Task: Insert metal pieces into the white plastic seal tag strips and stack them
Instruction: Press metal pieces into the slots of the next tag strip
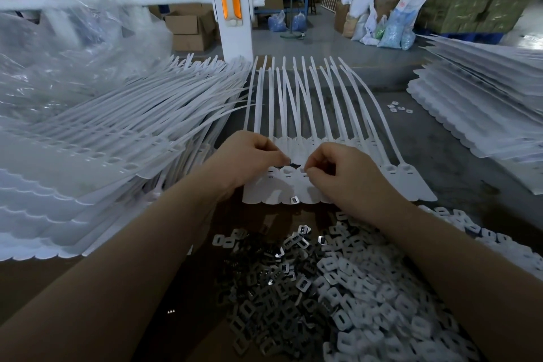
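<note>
The seal tag strip (338, 185) lies flat on the tabletop (458, 161), tails pointing away from the person. Both hands work over the row of tag heads. The left hand (249, 159) has thumb and forefinger pinched on a small dark metal piece (292, 162) above one slot. The right hand (338, 173) is curled, its fingers pressing the strip just beside that slot; whether it holds a piece of its own cannot be determined.

Likely faults:
- The piece may tilt and seat crooked, since it is small and held only at the fingertips.
- A loose piece (294, 200) lies at the strip's near edge and could be trapped when the strip is stacked.
- The pile of metal pieces (323, 288) nearer the person than the strip sits under both forearms; a sweep could scatter it.
</note>
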`<state>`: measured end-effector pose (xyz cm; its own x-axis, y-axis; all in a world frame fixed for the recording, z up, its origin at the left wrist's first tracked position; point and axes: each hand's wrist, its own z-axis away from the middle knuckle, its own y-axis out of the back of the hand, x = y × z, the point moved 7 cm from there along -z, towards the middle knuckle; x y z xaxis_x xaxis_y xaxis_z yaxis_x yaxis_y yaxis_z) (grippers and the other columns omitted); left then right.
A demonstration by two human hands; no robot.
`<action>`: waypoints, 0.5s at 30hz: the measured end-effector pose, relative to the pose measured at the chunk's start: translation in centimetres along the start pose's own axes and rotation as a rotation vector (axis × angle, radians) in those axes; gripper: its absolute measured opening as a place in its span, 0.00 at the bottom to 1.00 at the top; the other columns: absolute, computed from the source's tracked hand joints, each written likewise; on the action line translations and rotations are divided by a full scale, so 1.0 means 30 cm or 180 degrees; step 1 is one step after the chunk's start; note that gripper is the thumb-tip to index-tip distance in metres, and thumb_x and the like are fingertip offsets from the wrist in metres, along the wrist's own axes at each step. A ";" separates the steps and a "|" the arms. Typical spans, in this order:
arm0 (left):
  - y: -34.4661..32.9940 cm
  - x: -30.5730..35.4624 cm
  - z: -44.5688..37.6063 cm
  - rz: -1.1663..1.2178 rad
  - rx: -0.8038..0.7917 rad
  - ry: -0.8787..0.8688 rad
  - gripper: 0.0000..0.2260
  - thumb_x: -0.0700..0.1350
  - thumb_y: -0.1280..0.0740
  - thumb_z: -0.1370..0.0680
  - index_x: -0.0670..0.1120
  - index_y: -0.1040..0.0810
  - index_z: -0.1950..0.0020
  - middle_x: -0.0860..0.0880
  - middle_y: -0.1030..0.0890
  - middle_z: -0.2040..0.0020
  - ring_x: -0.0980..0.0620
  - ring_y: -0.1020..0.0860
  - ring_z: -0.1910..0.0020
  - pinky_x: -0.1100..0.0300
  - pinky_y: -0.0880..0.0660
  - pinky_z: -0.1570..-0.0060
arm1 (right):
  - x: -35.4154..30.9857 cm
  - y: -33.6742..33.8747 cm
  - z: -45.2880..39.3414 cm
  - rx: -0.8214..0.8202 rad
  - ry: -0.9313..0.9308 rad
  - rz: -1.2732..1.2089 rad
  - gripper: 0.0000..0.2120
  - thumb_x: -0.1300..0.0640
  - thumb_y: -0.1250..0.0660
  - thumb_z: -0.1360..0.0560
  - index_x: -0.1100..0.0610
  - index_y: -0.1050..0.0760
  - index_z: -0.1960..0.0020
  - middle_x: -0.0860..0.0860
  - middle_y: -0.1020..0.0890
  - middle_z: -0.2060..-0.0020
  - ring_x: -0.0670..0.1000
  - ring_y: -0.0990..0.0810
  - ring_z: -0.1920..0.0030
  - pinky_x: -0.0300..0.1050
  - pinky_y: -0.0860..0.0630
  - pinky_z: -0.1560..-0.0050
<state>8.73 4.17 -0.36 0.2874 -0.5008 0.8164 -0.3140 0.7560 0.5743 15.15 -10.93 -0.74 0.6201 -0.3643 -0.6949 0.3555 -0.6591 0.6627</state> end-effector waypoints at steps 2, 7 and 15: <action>-0.017 -0.010 -0.004 -0.0066 0.0040 0.0081 0.06 0.49 0.26 0.27 0.46 0.16 0.58 0.50 0.20 0.63 0.55 0.25 0.63 0.61 0.29 0.63 | 0.003 0.002 -0.006 0.0001 -0.0005 -0.0017 0.06 0.58 0.33 0.25 0.48 0.24 0.59 0.45 0.19 0.64 0.41 0.22 0.62 0.27 0.29 0.65; -0.037 -0.042 -0.023 -0.0230 0.0138 0.0229 0.05 0.51 0.24 0.28 0.51 0.17 0.61 0.51 0.17 0.58 0.53 0.19 0.57 0.60 0.24 0.60 | 0.004 -0.002 -0.006 -0.0052 -0.0005 0.0011 0.08 0.58 0.33 0.25 0.46 0.25 0.59 0.45 0.19 0.64 0.42 0.22 0.62 0.27 0.29 0.66; -0.043 -0.051 -0.045 -0.0621 0.0162 0.0203 0.07 0.54 0.25 0.29 0.54 0.18 0.64 0.53 0.17 0.60 0.52 0.20 0.55 0.50 0.22 0.50 | 0.001 -0.003 -0.006 -0.0100 0.0000 -0.0008 0.09 0.58 0.33 0.25 0.45 0.25 0.59 0.45 0.19 0.64 0.39 0.22 0.62 0.27 0.30 0.66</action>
<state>9.91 4.53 -2.42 0.4036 -0.6067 0.6848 -0.2914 0.6243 0.7248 15.27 -10.76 -0.78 0.6192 -0.3626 -0.6965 0.3788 -0.6390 0.6694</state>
